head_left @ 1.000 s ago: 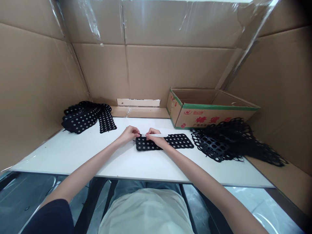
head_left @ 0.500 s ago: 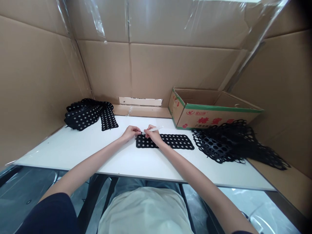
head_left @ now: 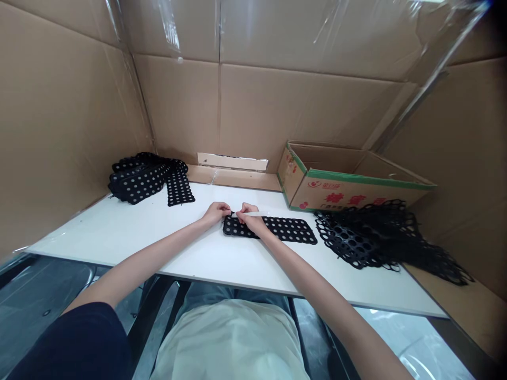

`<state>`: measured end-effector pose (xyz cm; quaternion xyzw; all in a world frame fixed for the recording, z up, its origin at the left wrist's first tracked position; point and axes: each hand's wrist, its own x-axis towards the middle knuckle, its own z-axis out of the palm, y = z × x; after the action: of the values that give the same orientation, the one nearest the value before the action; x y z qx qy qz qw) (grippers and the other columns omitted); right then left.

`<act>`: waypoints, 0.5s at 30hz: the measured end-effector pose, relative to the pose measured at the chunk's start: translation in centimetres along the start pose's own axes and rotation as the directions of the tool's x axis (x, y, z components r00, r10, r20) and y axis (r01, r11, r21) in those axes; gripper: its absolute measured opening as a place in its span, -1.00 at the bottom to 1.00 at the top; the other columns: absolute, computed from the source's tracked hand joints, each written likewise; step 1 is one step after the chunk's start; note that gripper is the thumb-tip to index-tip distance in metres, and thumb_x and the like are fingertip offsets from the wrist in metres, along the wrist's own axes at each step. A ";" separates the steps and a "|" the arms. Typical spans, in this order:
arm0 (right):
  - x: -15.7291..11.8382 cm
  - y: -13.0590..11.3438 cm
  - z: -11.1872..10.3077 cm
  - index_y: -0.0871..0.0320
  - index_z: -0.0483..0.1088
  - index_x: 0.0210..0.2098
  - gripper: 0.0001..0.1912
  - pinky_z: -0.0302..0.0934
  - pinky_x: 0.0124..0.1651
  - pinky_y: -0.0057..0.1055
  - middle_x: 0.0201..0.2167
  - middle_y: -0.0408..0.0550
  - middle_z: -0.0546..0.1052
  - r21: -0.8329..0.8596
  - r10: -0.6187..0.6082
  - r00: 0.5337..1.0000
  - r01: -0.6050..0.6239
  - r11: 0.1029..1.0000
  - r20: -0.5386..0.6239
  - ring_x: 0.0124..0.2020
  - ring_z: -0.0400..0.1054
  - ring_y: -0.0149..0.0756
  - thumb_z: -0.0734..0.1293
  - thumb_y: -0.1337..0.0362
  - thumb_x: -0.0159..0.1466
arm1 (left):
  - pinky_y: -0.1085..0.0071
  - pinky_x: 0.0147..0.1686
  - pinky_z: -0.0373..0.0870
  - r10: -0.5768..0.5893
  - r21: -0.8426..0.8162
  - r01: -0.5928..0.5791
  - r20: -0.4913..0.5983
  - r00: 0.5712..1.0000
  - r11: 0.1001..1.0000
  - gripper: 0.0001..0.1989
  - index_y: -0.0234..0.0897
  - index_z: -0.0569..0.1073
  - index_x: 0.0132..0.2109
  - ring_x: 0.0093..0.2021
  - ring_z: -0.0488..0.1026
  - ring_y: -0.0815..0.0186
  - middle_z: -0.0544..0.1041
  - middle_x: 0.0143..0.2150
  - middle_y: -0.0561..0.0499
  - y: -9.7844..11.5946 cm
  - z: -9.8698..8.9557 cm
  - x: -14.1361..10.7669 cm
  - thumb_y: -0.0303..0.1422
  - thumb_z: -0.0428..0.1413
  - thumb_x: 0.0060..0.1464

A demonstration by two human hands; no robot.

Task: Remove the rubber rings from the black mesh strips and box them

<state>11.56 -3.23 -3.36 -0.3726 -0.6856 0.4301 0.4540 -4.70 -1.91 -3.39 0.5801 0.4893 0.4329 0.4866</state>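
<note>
The right grip (head_left: 252, 220) pinches a white pen-like tool (head_left: 255, 214); the left grip (head_left: 216, 212) seems pinched on a corner of the dotted strip (head_left: 291, 229), flat on the surface (head_left: 237, 264). Apparently fine corner work; the next move needs steadiness.

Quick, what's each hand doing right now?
Left hand: closed, apparently pinching a corner of the dotted black strip.
Right hand: closed, holding a slim white tool.

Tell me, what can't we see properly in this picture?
In the head view:
Floor of the cardboard box: hidden by its front wall.
Part of the dotted black strip: covered by the right hand.
Tip of the white pen-like tool: too small.
Whether the left hand pinches the strip: too small.
Dark sleeve: cut off by the bottom edge.
</note>
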 end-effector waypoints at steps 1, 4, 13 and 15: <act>0.0 0.0 0.0 0.12 0.09 -0.60 -0.84 0.02 -0.54 -0.50 -0.74 -0.28 0.27 -0.006 -0.004 1.000 0.004 1.000 0.005 -0.65 0.14 -0.45 0.22 0.31 0.03 | 0.47 -0.46 0.11 0.000 -0.003 0.000 -0.005 1.000 1.000 -0.88 -0.38 0.39 -0.50 -0.53 0.24 0.45 0.37 -0.58 0.09 -0.1 0.0 0.0 -0.42 0.12 -0.31; 0.0 -0.1 0.0 0.12 0.10 -0.61 -0.84 -0.01 -0.56 -0.51 -0.75 -0.29 0.26 0.002 -0.008 1.000 0.008 1.000 0.009 -0.66 0.12 -0.47 0.22 0.32 0.02 | 0.47 -0.47 0.10 0.003 -0.009 -0.003 -0.013 1.000 1.000 -0.88 -0.37 0.39 -0.49 -0.54 0.23 0.45 0.37 -0.58 0.10 -0.4 0.1 0.1 -0.41 0.12 -0.30; 0.4 -0.1 0.2 0.13 0.08 -0.67 -0.78 -0.05 -0.60 -0.52 -0.81 -0.28 0.25 0.241 0.107 0.986 -0.074 0.968 -0.128 -0.72 0.08 -0.50 0.25 0.34 -0.02 | 0.47 -0.47 0.08 -0.065 0.031 0.061 0.122 0.990 0.998 -0.81 -0.39 0.41 -0.49 -0.55 0.22 0.46 0.36 -0.60 0.09 0.6 -1.0 0.6 -0.35 0.17 -0.32; 0.5 0.0 -0.1 0.14 0.06 -0.69 -0.76 -0.06 -0.60 -0.53 -0.82 -0.28 0.23 0.327 0.142 0.964 -0.062 0.943 -0.226 -0.73 0.07 -0.52 0.25 0.33 -0.01 | 0.46 -0.49 0.07 -0.074 0.080 0.060 0.187 0.980 0.995 -0.78 -0.39 0.40 -0.48 -0.57 0.20 0.46 0.33 -0.62 0.10 0.8 -1.5 0.8 -0.31 0.18 -0.31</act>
<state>11.50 -2.76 -3.16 -0.3808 -0.5255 0.5079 0.5664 -5.92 -0.97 -2.34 0.6196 0.4756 0.3407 0.5234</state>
